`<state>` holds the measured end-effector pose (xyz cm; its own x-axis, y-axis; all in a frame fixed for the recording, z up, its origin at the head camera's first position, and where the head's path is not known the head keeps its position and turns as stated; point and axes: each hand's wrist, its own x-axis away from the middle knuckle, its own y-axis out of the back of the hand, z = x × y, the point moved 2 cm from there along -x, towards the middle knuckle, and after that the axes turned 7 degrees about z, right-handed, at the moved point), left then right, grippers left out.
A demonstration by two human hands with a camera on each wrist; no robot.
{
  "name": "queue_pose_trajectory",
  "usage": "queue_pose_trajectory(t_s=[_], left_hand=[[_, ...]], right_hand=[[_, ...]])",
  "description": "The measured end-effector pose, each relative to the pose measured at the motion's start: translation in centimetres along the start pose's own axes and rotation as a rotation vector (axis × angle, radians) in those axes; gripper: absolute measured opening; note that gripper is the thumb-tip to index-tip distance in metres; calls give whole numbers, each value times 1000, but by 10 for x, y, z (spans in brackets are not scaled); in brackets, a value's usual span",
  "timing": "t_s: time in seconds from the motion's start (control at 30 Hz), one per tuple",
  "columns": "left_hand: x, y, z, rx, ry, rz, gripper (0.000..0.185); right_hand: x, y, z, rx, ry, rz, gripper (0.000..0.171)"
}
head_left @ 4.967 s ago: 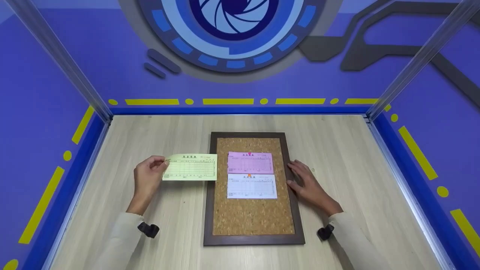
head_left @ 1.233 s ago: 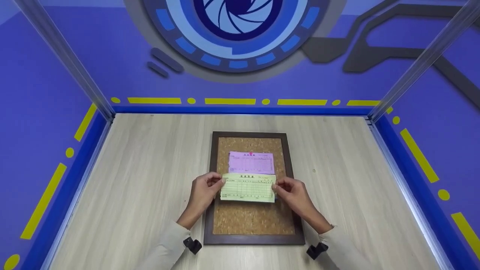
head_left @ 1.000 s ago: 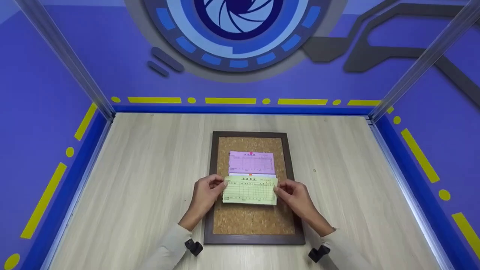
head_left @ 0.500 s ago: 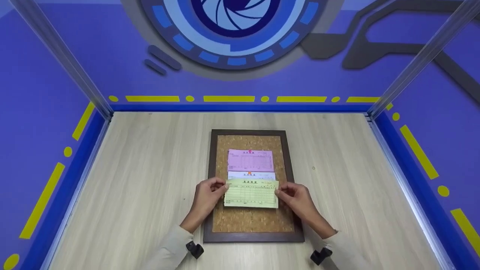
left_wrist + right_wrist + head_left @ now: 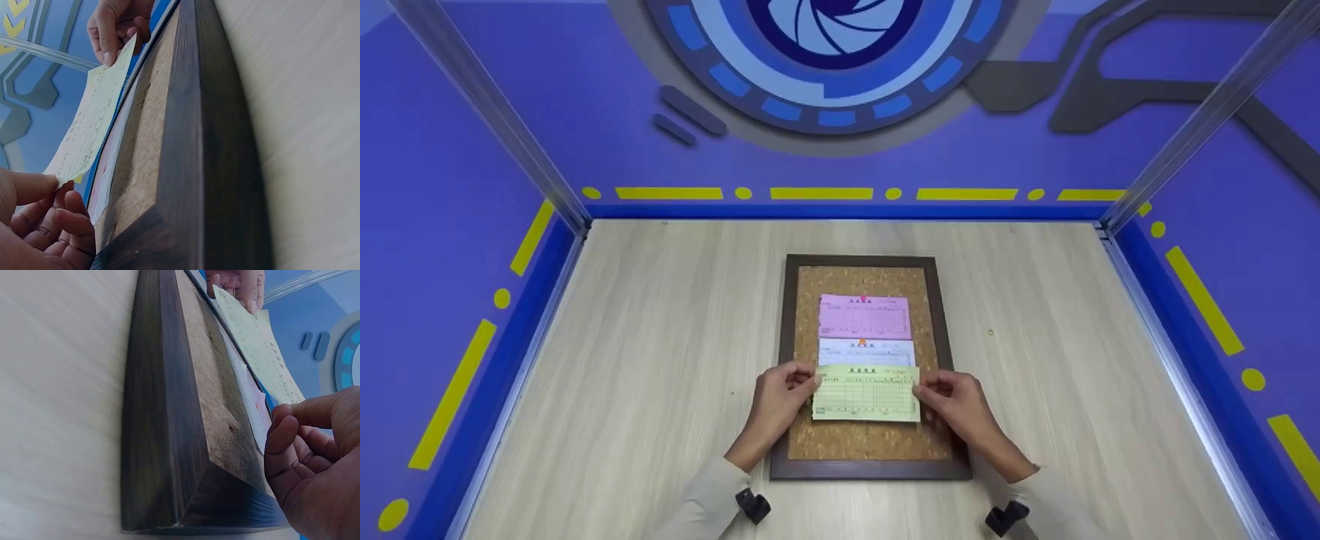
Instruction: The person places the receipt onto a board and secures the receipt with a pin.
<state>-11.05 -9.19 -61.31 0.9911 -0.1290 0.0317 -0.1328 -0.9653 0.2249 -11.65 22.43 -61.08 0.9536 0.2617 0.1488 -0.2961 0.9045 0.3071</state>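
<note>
A yellow-green printed form slip is stretched between both hands over the lower half of a cork board. My left hand pinches its left edge between thumb and fingertips; my right hand pinches the right edge. Both wrist views show the slip held above the cork. A pink slip lies higher on the board under a pink push pin. Just below it is a white slip with an orange push pin; the yellow-green slip covers its lower part.
The board's dark wooden frame lies on a light wood-grain table. Blue-purple printed panels rise at the back and sides, joined by metal corner posts. A tiny ring-shaped speck is on the table right of the board.
Five seconds ago only my left hand held the yellow-green slip, left of the board, while my right hand touched the frame. Now both hold it, and it has moved down, exposing the white slip's top.
</note>
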Motion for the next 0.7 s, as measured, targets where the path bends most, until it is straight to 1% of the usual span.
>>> queue_pose_trajectory(t_s=[0.1,0.3,0.47,0.57,0.7], left_hand=[[1,-1,1,-25,14,3,6],[4,-3,1,-69,33,-13,3],[5,-5,0,-107,40,-14,3],[5,-6,0,-107,46,-24,3],[4,-5,1,-62,59,-29,4]], right_hand=[[2,0,-2,-8,-5,11,10],[6,-1,-6,3,-14,64,11],[10,-1,-6,-2,-36,77,12],[12,-1,-7,-14,-57,85,14],[13,-3,-9,-4,-72,122,14]])
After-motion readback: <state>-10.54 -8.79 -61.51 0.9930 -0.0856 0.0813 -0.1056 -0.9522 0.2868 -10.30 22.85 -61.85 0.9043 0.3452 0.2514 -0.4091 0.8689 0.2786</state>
